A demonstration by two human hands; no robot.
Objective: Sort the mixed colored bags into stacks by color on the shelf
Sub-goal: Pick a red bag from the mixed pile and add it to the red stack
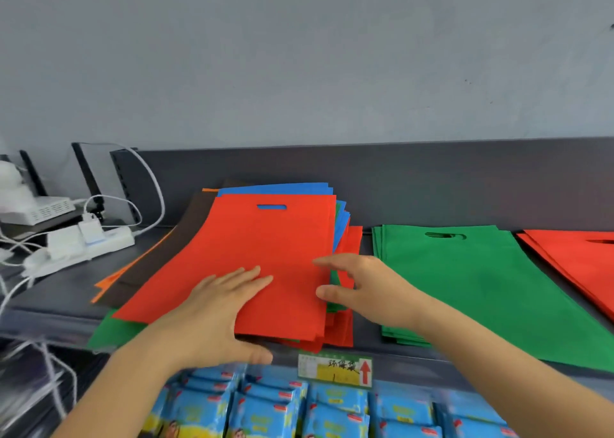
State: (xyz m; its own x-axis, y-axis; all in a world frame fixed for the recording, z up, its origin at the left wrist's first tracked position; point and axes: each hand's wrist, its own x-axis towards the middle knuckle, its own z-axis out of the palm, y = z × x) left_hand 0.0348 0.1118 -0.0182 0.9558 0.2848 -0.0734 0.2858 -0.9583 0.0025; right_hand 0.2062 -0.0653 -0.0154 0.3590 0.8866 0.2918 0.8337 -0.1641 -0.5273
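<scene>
Shelf (50, 308) from the head camera, dark grey, with a grey wall (299, 55) behind. Mixed pile (342, 238) in the middle of it, red bag (272, 248) on top. Blue bag (275, 189) peeking out at the far edge and through the handle hole of the red one. Brown bag (186, 238) and a thin orange bag (133, 268) sticking out on the left. Green bag (109, 334) poking out at the near left corner.

Left hand (212, 308) flat on the near part of the red bag, fingers straight, thumb down at the front edge of the pile. Grip apart, only pressing. Right hand (368, 288) at the right edge of the pile, fingers spread and loose. Grip apart, clamped on nothing; hard to tell if touching the edge.

Green stack (465, 288) just right of the pile, not touching it. Red stack (571, 264) further right, partly out of view.

Power strip (89, 241), white box (43, 208) and white cables (156, 185) at the far left. Label (335, 369) with a red arrow on the front rail, blue packets (265, 404) in rows below.
</scene>
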